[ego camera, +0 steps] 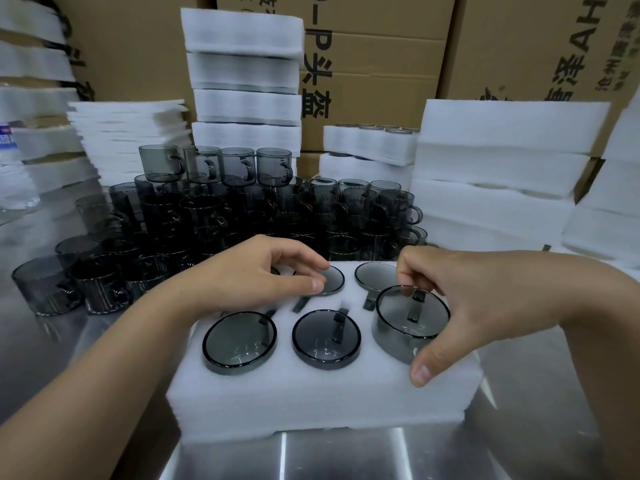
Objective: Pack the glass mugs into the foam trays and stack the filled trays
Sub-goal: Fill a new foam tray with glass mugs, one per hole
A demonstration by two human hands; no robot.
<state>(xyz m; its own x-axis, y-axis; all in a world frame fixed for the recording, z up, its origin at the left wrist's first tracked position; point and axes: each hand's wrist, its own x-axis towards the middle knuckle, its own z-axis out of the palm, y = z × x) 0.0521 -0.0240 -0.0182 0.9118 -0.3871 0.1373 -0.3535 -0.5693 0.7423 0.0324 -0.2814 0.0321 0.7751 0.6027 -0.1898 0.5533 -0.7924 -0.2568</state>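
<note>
A white foam tray (311,393) lies on the steel table in front of me, with smoky grey glass mugs set in its round holes. Two sit flush in the front row (239,342) (326,339), two more in the back row (375,276). My right hand (460,306) grips a mug (408,322) by its rim at the front right hole; that mug stands partly above the foam. My left hand (256,275) hovers over the back left holes, fingers curled and touching the rim of a back row mug (332,280).
Several loose grey mugs (221,209) are stacked two and three high behind the tray. Filled foam trays (246,84) rise in a stack at the back, more foam blocks (498,174) at right, flat foam sheets (128,133) at left. Cardboard boxes (381,46) stand behind.
</note>
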